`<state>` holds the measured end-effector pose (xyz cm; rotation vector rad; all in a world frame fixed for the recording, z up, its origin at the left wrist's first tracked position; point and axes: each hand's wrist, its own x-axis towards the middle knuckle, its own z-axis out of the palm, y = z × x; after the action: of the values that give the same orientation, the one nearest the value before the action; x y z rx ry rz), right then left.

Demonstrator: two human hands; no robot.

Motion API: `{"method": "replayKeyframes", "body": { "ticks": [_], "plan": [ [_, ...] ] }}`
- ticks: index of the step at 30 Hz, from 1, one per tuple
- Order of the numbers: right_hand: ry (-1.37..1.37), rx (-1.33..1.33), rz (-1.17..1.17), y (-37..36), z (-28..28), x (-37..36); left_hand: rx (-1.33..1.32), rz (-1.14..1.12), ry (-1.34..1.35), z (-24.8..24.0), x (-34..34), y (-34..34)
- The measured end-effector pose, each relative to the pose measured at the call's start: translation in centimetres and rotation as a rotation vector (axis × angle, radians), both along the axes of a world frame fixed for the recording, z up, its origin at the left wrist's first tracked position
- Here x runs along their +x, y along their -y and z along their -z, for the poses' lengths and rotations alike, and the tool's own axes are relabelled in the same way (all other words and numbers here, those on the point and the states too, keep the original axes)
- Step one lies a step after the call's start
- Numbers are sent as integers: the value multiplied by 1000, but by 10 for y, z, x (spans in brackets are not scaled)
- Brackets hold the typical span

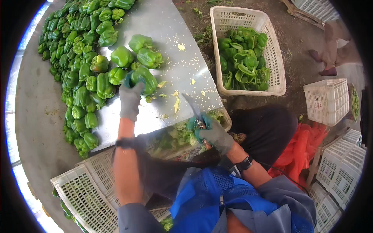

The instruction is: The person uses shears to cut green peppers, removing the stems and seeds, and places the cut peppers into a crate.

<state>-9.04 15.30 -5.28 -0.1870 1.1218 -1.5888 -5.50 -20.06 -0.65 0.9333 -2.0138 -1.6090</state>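
On the metal table, my left hand (132, 95), in a grey and green glove, has its fingers round a green bell pepper (145, 80). My right hand (211, 134), gloved alike, grips a knife (191, 105) by its handle, the curved blade pointing up and left over the table's near edge. Several loose bell peppers (122, 56) lie just beyond my left hand. A large heap of green bell peppers (74, 58) covers the table's left side. Pale seeds and yellowish core scraps (176, 104) are strewn between the held pepper and the blade.
A white crate (276, 73) of cut pepper pieces stands beyond the table's right edge. Below the near edge, a container holds pepper scraps (175, 138). White crates (79, 186) sit lower left and right, near red netting (303, 147). A person's legs (333, 50) show at far right.
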Motion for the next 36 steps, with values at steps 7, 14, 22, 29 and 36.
{"method": "replayKeyframes", "body": {
  "ticks": [7,14,22,29,36],
  "plan": [
    [-466,214,106,16,-25,-7,-665,-75,62,2,47,-106],
    [-942,394,-22,61,-67,-19,-563,-137,-79,21,64,-109],
    [-1446,229,-234,105,-56,-40,-605,-132,-36,30,68,-108],
    [-1263,357,-480,129,-77,-52,-747,-113,-40,28,65,-107],
    [-1283,477,-507,129,-47,-25,-384,-151,-62,19,63,-132]
  ]
}}
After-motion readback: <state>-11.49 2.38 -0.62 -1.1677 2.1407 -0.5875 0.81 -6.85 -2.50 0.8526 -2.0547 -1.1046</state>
